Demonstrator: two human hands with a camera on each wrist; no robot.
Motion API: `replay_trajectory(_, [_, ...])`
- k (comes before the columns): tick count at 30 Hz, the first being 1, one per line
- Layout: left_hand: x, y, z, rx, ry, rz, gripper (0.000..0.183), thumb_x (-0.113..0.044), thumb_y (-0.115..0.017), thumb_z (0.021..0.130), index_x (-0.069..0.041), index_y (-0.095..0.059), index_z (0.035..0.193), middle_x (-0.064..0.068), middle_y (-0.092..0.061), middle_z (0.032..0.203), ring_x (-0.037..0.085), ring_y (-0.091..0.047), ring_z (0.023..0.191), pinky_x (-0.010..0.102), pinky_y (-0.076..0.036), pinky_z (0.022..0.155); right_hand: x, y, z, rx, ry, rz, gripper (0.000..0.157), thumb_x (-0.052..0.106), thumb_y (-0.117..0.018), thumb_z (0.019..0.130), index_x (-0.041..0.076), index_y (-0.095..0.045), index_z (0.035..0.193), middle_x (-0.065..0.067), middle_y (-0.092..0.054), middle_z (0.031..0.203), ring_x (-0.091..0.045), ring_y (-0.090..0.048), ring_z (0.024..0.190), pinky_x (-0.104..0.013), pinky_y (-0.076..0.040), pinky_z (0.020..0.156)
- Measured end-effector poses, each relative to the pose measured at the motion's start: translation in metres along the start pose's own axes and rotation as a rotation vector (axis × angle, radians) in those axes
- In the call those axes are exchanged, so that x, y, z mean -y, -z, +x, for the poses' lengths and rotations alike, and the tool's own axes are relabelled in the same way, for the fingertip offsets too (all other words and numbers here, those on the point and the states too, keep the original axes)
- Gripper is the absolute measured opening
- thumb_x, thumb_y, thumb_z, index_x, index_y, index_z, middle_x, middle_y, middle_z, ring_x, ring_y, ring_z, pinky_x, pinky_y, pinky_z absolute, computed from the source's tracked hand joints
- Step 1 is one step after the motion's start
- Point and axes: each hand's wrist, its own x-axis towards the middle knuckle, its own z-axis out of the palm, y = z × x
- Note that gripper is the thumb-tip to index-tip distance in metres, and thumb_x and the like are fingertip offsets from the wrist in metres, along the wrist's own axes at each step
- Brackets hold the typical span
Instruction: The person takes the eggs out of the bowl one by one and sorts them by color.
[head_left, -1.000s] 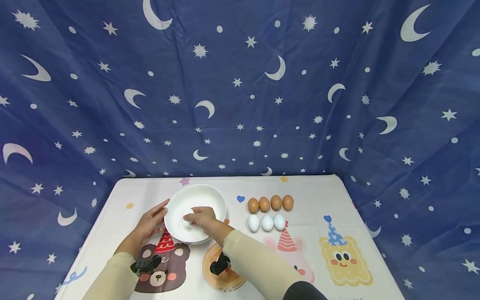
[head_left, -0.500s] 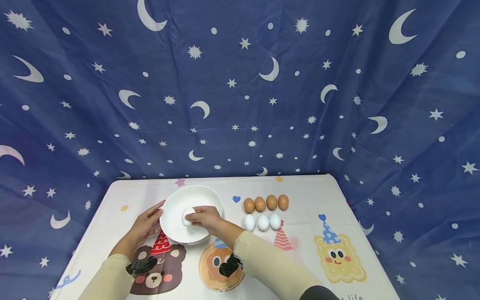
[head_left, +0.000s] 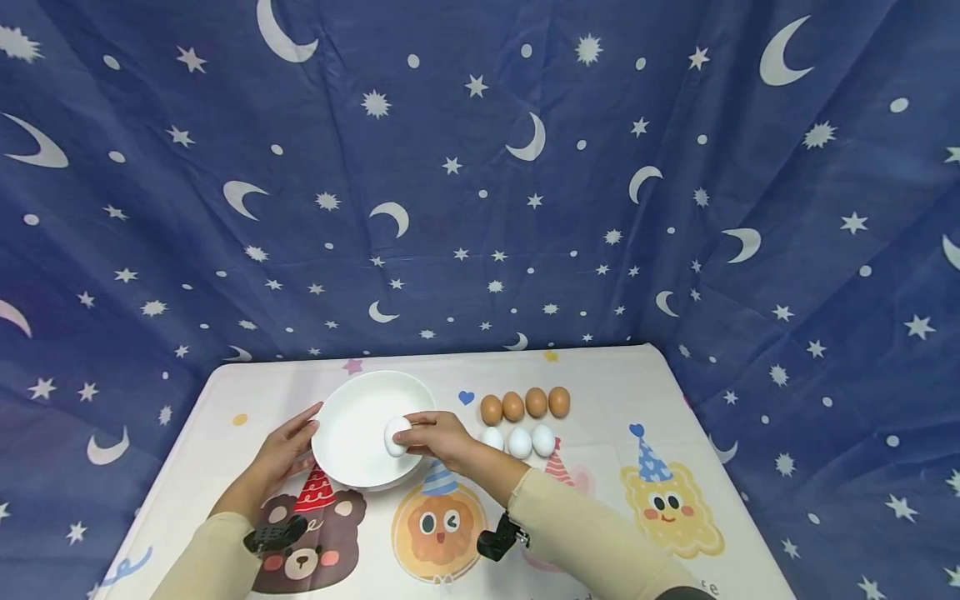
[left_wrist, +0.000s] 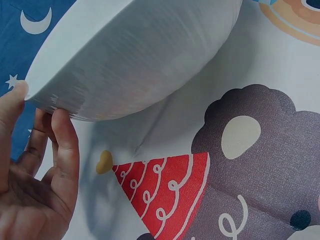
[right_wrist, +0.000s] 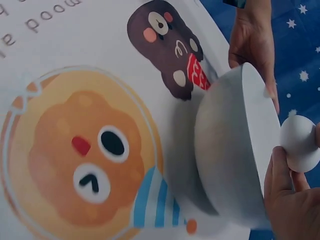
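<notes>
A white bowl [head_left: 352, 425] stands on the table at the left of the head view. My left hand [head_left: 283, 450] holds its left side; in the left wrist view the thumb lies on the rim and the fingers [left_wrist: 67, 132] are under the outer wall. Between thumb and fingers, my right hand [head_left: 442, 437] pinches a white egg [head_left: 397, 436], which overlaps the bowl's right part in the head view. The right wrist view shows this egg [right_wrist: 298, 142] above the level of the rim. The inside of the bowl that shows is plain white.
Several brown eggs [head_left: 536, 402] lie in a row right of the bowl. In front of them is a row of white eggs [head_left: 519, 443], one partly behind my right wrist. A cartoon-printed cloth [head_left: 600, 383] covers the table, and a blue star-patterned curtain [head_left: 450, 217] hangs behind.
My right hand has lifted the white egg from low in the bowl and moved it rightward toward the near right rim. My left hand keeps its hold on the bowl. The head view has shifted slightly.
</notes>
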Motion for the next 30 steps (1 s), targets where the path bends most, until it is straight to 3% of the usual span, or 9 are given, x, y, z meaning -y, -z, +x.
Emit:
replay_trajectory(6, [0.000,0.001,-0.002,-0.009,0.002,0.027,0.070,-0.049,-0.052,0.099,-0.026,-0.022,0.157,0.018,-0.024,0.159,-0.002,-0.057,0.097,0.019,-0.058,0.079,0.006,0.030,-0.009,0.003,0.012,-0.048,0.041,0.007,-0.075,0.085,-0.005,-0.064,0.122,-0.014,-0.071,0.109,-0.019,-0.072,0.090,-0.030,-0.060,0.084])
replay_trajectory(13, [0.000,0.000,-0.001,0.000,0.010,0.023,0.069,-0.049,-0.052,0.099,-0.027,-0.022,0.157,0.017,-0.024,0.159,-0.003,-0.058,0.094,0.019,-0.058,0.079,0.003,0.080,-0.021,-0.024,0.032,-0.034,0.047,0.009,-0.071,0.088,-0.009,-0.058,0.129,-0.017,-0.065,0.120,-0.018,-0.070,0.096,-0.031,-0.059,0.088])
replay_trajectory(19, [0.000,0.001,0.000,0.002,0.013,0.015,0.069,-0.049,-0.053,0.099,-0.027,-0.023,0.157,0.016,-0.023,0.160,-0.006,-0.057,0.091,0.019,-0.058,0.079,0.002,0.121,-0.038,-0.108,0.019,-0.062,0.050,0.012,-0.072,0.088,-0.008,-0.057,0.131,-0.019,-0.063,0.122,-0.017,-0.069,0.095,-0.032,-0.058,0.090])
replay_trajectory(27, [0.000,0.002,0.001,0.007,0.009,0.016,0.070,-0.051,-0.053,0.098,-0.029,-0.023,0.157,0.016,-0.022,0.160,-0.004,-0.057,0.094,0.020,-0.058,0.079,0.003,0.171,-0.058,-0.241,-0.024,-0.111,0.055,0.020,-0.074,0.087,-0.004,-0.056,0.133,-0.013,-0.065,0.118,-0.013,-0.068,0.090,-0.019,-0.056,0.076])
replay_trajectory(30, [0.000,0.001,0.001,0.005,0.010,0.019,0.070,-0.051,-0.053,0.098,-0.029,-0.023,0.157,0.016,-0.023,0.160,-0.004,-0.057,0.094,0.020,-0.058,0.078,0.001,0.190,-0.063,-0.265,-0.017,-0.091,0.057,0.018,-0.073,0.088,-0.006,-0.053,0.135,-0.012,-0.065,0.117,-0.011,-0.068,0.089,-0.019,-0.057,0.077])
